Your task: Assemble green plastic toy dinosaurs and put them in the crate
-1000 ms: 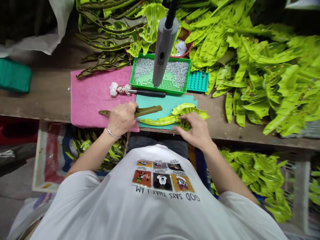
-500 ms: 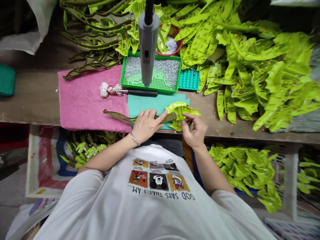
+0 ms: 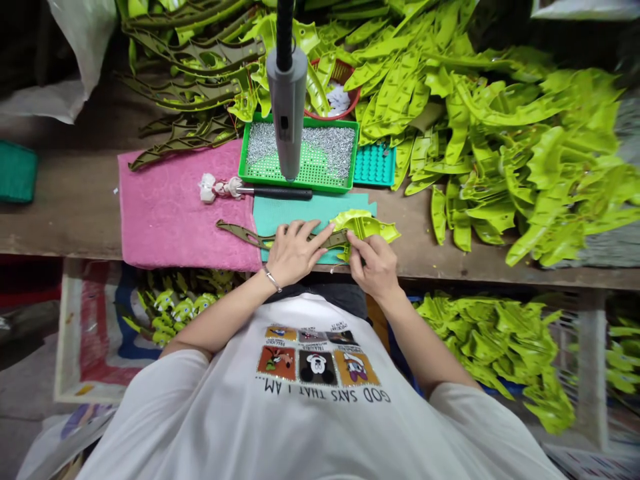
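Right hand [image 3: 373,267] moved leftward; curled fingers, grip unclear, touch one brown strip [image 3: 337,238] over one lime-green shell [image 3: 364,218]; left hand's [image 3: 293,252] fingers splay atop.

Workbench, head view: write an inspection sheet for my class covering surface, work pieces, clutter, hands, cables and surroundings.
Surface: brown bench with pink cloth and turquoise mat.
Work pieces: brown strip overlapping a lime-green part.
Clutter: lime-green pile at right; green tray of small metal pieces.
Hands: left hand over the brown strip; right hand at its right end.
Cables: black cord above the hanging grey tool.
Surroundings: white-edged crate at left, below the bench.
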The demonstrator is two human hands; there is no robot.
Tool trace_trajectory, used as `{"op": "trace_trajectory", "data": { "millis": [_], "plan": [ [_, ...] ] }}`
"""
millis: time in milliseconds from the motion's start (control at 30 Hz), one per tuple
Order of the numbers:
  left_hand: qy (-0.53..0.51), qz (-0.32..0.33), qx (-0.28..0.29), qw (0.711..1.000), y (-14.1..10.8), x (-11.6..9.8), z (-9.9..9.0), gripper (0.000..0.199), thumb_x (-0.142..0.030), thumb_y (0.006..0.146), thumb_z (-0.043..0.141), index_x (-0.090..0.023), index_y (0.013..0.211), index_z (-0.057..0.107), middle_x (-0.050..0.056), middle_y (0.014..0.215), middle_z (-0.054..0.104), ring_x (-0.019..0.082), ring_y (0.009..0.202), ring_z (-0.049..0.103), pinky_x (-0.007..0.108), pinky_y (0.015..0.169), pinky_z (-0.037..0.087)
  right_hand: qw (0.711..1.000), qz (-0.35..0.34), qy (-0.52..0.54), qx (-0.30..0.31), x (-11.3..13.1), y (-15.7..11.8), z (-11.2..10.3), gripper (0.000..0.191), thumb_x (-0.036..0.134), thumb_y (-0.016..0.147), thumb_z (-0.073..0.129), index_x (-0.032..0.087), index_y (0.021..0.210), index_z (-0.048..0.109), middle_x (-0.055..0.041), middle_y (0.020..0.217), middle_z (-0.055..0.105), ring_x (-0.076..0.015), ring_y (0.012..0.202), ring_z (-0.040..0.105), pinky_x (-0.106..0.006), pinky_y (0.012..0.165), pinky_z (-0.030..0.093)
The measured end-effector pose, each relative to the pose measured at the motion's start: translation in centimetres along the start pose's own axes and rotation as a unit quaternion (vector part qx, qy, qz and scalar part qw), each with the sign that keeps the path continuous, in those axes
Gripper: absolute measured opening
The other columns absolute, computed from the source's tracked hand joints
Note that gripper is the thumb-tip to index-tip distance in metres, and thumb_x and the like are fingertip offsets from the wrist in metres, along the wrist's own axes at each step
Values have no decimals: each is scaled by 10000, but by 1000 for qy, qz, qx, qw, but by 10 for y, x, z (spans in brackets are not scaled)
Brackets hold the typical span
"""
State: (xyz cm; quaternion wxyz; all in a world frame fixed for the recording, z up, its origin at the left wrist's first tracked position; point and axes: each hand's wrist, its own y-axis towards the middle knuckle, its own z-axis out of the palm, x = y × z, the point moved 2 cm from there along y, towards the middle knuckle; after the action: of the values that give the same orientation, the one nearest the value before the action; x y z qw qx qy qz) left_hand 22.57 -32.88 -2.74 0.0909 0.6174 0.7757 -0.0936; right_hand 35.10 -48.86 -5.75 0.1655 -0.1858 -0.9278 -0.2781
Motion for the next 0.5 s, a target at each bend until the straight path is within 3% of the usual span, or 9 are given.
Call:
{"op": "trace_trajectory", "data": {
  "millis": [133,300,433,500],
  "plan": [
    [-38,0,4,999,2,0,1,477,-391,1026,439,-280,1487,482,84,1449,584,287,1226,509,454,976,373,1000,7,17,-5,-3,-5,5,381,167,916,497,215,1246,681,-56,762,566,-193,706,548,-337,691,524],
    [-45,16,25,999,6,5,1,478,-381,1014,469,-270,1478,494,95,1450,585,280,1178,544,439,933,416,1000,0,-3,5,0,-5,6,386,183,917,527,190,1281,656,-72,787,575,-201,718,559,-360,693,544],
    [12,43,-34,998,4,6,3,593,-462,991,502,-209,1523,430,165,1586,408,343,1401,414,545,1079,352,999,-32,7,0,11,7,-4,334,195,928,550,169,1240,666,-60,750,573,-201,664,560,-353,621,536],
    [25,44,-56,997,5,6,6,625,-477,973,535,-201,1523,429,179,1575,417,359,1434,386,578,1111,333,999,-43,25,18,14,16,-11,290,215,942,550,201,1202,679,-51,738,582,-205,652,581,-348,601,543]
  ]
}}
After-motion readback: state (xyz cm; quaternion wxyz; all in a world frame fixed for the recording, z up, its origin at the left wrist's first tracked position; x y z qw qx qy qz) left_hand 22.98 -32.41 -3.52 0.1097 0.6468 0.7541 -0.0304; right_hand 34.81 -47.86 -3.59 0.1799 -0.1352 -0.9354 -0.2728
